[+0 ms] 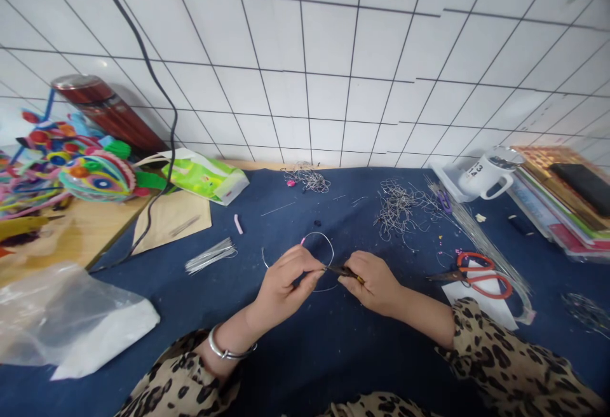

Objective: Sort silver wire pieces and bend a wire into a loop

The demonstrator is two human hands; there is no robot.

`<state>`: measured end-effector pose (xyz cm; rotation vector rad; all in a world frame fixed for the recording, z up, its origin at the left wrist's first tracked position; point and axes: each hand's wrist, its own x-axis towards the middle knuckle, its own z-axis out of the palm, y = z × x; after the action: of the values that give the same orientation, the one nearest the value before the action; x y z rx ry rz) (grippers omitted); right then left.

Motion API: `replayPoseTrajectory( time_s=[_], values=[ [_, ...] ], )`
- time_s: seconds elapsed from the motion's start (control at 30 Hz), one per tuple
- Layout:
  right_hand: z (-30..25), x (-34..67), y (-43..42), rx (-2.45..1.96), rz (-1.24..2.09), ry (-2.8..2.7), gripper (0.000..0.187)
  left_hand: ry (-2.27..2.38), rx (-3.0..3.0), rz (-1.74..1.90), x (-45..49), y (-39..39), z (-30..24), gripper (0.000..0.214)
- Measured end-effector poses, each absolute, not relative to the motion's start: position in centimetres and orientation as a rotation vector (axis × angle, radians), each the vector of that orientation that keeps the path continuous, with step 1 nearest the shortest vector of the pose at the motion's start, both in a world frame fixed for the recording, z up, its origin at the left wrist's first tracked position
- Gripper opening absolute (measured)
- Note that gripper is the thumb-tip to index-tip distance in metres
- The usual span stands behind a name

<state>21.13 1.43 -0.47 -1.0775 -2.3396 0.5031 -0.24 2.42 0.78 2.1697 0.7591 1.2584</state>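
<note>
My left hand is closed, pinching a thin silvery wire between thumb and fingertips. The wire curves in a loop above and below the hand, and a small pink piece sits on it near my knuckles. My right hand is closed around a pair of dark pliers. Their jaws point left and meet the wire close to my left fingertips; whether they grip it I cannot tell. A bundle of cut straight wires lies left of my left hand.
Tangled wire heaps lie at the back right, near a white mug. Orange-handled scissors rest on white paper at right. A plastic bag, a green pouch and colourful crafts are on the left. A black cable hangs there.
</note>
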Motion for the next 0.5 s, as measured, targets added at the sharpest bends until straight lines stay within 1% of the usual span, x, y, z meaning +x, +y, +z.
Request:
replayPoseTrajectory(
  time_s=[0.23, 0.5],
  values=[
    [-0.54, 20.98, 1.48, -1.089, 0.514, -2.346, 0.028, 0.738, 2.152, 1.238, -0.32, 2.45, 0.77, 0.024],
    [-0.29, 21.32, 1.79, -1.087, 0.526, -2.392, 0.025, 0.723, 2.135, 1.199, -0.43, 2.37, 0.77, 0.022]
  ],
)
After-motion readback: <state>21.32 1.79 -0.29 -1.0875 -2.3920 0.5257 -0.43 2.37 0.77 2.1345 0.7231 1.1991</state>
